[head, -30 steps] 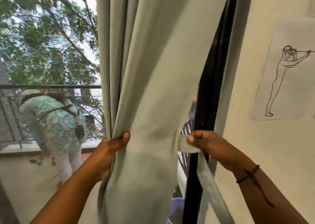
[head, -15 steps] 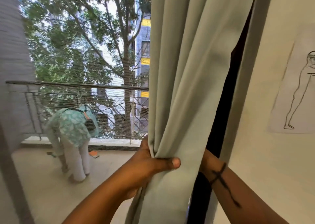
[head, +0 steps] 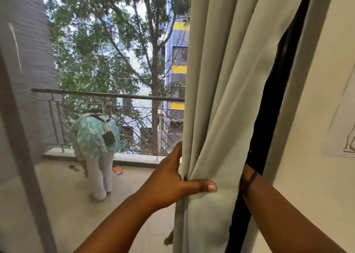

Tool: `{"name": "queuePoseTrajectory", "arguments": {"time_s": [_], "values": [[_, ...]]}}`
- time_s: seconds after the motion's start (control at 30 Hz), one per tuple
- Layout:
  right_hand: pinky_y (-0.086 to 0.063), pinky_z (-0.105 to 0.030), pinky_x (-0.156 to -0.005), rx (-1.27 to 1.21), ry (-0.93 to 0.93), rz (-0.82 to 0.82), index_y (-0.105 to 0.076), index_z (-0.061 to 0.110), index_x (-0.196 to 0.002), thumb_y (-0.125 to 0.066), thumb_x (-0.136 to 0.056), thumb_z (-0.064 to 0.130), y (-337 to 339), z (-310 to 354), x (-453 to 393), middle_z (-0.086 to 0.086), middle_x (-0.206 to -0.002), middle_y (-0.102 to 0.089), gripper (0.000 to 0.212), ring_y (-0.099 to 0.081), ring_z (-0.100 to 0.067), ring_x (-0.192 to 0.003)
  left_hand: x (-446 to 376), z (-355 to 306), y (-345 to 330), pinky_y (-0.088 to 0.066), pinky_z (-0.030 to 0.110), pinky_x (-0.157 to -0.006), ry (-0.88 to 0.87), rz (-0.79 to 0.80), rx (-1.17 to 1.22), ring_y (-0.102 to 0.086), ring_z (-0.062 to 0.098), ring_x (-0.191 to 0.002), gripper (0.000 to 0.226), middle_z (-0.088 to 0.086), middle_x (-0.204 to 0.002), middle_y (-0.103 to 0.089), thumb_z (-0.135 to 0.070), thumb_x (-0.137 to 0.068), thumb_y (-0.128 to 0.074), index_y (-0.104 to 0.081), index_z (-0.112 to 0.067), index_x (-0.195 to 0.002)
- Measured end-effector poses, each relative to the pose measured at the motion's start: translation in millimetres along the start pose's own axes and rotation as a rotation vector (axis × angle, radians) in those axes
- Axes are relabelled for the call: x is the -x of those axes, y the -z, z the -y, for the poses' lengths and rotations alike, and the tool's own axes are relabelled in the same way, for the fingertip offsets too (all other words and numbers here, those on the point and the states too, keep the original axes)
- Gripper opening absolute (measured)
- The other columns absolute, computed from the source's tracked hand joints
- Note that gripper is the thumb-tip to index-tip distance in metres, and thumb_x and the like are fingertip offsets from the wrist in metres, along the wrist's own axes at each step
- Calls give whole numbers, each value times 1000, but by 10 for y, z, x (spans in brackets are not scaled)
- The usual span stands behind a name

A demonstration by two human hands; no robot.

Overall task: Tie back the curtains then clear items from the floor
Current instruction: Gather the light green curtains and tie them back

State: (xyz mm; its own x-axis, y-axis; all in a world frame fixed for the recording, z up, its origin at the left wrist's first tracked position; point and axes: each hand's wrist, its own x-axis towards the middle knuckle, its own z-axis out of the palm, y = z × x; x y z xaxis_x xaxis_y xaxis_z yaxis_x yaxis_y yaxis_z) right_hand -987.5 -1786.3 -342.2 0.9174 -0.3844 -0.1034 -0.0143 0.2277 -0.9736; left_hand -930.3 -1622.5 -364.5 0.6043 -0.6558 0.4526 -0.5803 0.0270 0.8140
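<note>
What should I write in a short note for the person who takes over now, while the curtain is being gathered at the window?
Left hand: grips the gathered grey-green curtain, thumb across the front of the folds, other fingers hidden behind the cloth.
Right hand: hidden behind the curtain; only the right forearm shows, so its grip cannot be told.
Curtain: bunched beside the black window frame, next to the wall.
Done: curtain gathered to the side.
Left: no tie shows around it, so tying is not confirmed; then clear the floor items. The indoor floor is out of view.
</note>
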Motion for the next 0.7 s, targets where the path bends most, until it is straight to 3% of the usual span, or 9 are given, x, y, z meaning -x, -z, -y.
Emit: {"name": "queuePoseTrajectory", "arguments": {"time_s": [0.07,0.17,0.23,0.33,0.43,0.5,0.57,0.63,0.7], "values": [[-43,-17,-35,17,41,39,-60,2,-83,-63,-87,7,20,61,47,-3,-41,-59,7,-56,-8,-33,-20,39,25,-52,14,-79,49,7,-35,-60,-15,-93,59,-39,-102,-62,-52,-54,-85,-50,-65,-100],[-49,-15,-40,171,80,-67,-59,5,-83,-42,-96,-3,77,138,131,-3,-62,-66,23,-58,-2,-36,-64,83,43,-56,30,-81,43,-65,-178,-64,-6,-90,43,-26,-99,-69,-62,-58,-77,-61,-55,-97],[-57,-24,-58,258,120,-146,-65,7,-95,-52,-95,15,77,170,210,-3,-68,-70,16,-66,-11,-54,-85,90,46,-56,32,-77,11,-144,-330,-66,4,-90,38,-14,-99,-71,-59,-68,-72,-67,-40,-101],[-54,-38,-72,168,239,-296,-60,17,-100,-46,-89,57,-24,194,343,-4,-83,-66,44,-64,-23,-71,-84,116,35,-53,34,-73,-68,-260,-564,-63,17,-89,35,-3,-94,-66,-54,-78,-60,-68,-28,-100],[-53,-24,-73,333,415,-250,-52,39,-98,-59,-69,72,-469,19,578,17,-100,-66,44,-63,1,-83,-71,134,-56,-50,33,-59,-254,-351,-701,-59,28,-69,31,6,-77,-60,-38,-75,-48,-67,-14,-82],[-47,-11,-77,710,482,-308,-49,30,-114,-69,-66,64,-675,-191,571,19,-102,-63,63,-62,5,-89,-11,81,-120,-49,31,-52,-331,-347,-626,-58,28,-60,22,7,-67,-59,-26,-74,-49,-64,-10,-74],[-45,-11,-66,789,522,-450,-53,15,-101,-66,-81,43,-724,-275,495,6,-81,-62,37,-59,0,-70,83,98,-184,-50,32,-59,-371,-251,-645,-59,26,-69,27,5,-75,-60,-29,-73,-50,-66,-10,-83],[-45,-9,-57,558,531,-463,-63,17,-91,-60,-90,19,-653,-248,480,6,-74,-66,4,-60,3,-60,180,145,-149,-46,31,-69,-241,-149,-559,-55,19,-83,45,-2,-90,-53,-53,-74,-49,-62,-18,-99],[-53,-12,-65,258,445,-311,-64,17,-103,-61,-89,20,-553,-214,531,3,-87,-71,15,-68,2,-74,223,208,-22,-40,21,-66,-104,-110,-343,-53,10,-85,49,-9,-89,-48,-70,-75,-51,-61,-29,-98]]}}
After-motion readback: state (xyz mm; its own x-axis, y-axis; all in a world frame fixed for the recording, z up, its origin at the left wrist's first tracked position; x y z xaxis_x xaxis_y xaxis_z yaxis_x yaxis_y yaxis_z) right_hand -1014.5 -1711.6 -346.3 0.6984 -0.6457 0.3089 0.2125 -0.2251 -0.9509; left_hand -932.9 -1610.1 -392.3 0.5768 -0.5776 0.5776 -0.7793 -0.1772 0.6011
